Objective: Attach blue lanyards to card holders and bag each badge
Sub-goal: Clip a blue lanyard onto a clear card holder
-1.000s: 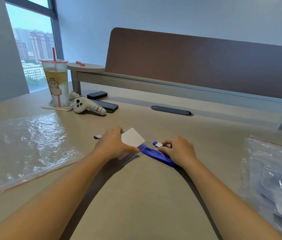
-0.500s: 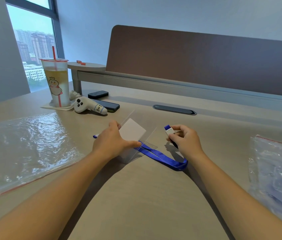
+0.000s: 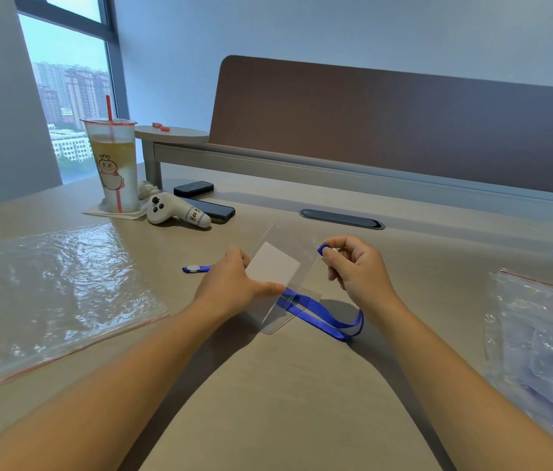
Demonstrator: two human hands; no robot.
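Observation:
A clear card holder (image 3: 280, 287) with a white card inside is tilted up off the desk, gripped at its left edge by my left hand (image 3: 234, 287). A blue lanyard (image 3: 322, 316) runs under the holder and loops on the desk to the right. Its clip end (image 3: 324, 249) is pinched in the fingers of my right hand (image 3: 358, 270), close to the holder's upper right corner. The lanyard's other end (image 3: 195, 268), with a white button, lies on the desk left of my left hand.
A large clear zip bag (image 3: 47, 297) lies flat at the left. Another clear bag (image 3: 546, 351) with blue-and-clear items sits at the right edge. A drink cup (image 3: 113, 164), a white toy-like gadget (image 3: 174, 212), a phone (image 3: 213, 210) and a dark case (image 3: 193, 188) stand further back left.
My right hand lifted the lanyard's clip end off the desk and brought it up toward the holder's top. My left hand tilted the holder up; the lanyard loop slid right.

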